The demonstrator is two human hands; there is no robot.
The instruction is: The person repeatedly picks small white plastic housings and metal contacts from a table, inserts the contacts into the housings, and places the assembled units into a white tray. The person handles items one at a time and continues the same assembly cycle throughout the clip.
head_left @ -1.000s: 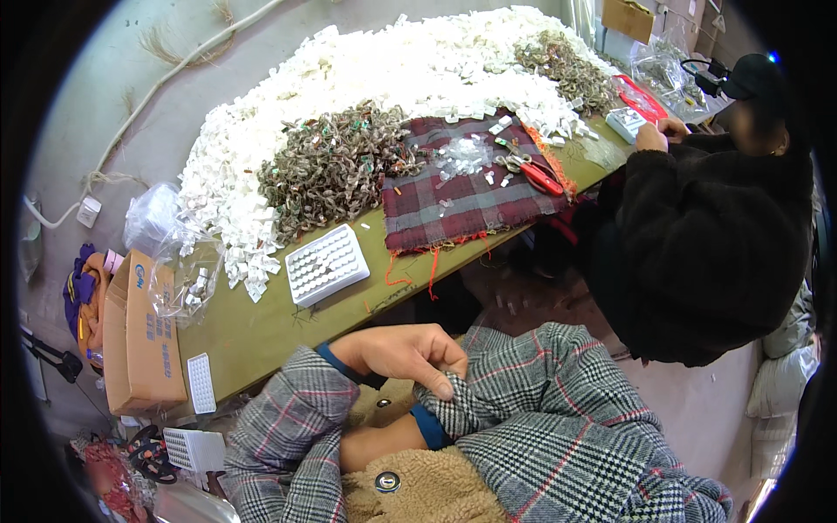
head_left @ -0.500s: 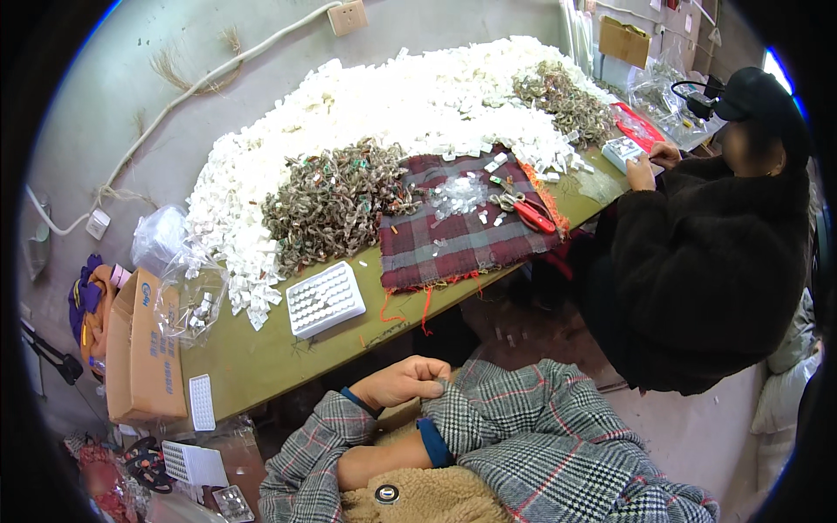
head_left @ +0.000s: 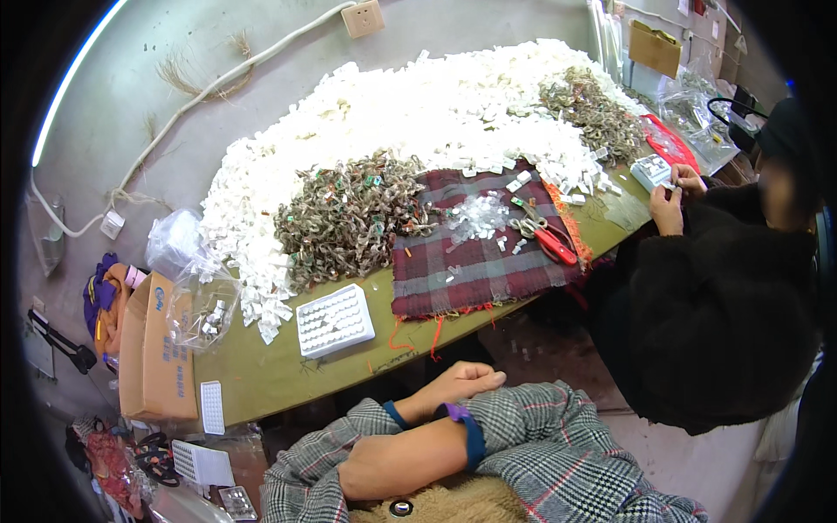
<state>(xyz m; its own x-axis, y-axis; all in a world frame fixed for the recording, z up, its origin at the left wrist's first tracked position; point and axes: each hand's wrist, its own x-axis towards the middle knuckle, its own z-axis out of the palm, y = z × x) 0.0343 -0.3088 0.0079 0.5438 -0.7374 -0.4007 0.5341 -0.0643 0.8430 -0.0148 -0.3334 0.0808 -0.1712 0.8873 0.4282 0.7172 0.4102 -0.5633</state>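
Observation:
My forearms cross in front of me in black-and-white checked sleeves with blue inner cuffs. My left hand (head_left: 458, 388) is closed above the right sleeve (head_left: 532, 423), with the thumb against curled fingers; what they hold, if anything, is hidden. My right hand (head_left: 370, 471) reaches across to the left sleeve (head_left: 305, 462), and its fingers are out of sight there. A purple patch (head_left: 457, 412) shows at the right cuff. Beyond my hands, a white tray (head_left: 336, 321) with rows of small white pieces stands on the green table (head_left: 288, 379).
White pieces (head_left: 366, 105) heap along the wall, beside brownish tangled clumps (head_left: 349, 218). Red-handled scissors (head_left: 555, 246) and clear bits lie on a plaid cloth (head_left: 418, 288). A cardboard box (head_left: 157, 357) stands left. At right, a co-worker in dark clothing (head_left: 706, 322) handles a small white box (head_left: 649, 172).
My left hand has moved right along the right sleeve, and my right forearm shows more bare skin. The co-worker's hands have come together by the box. The view has shifted slightly.

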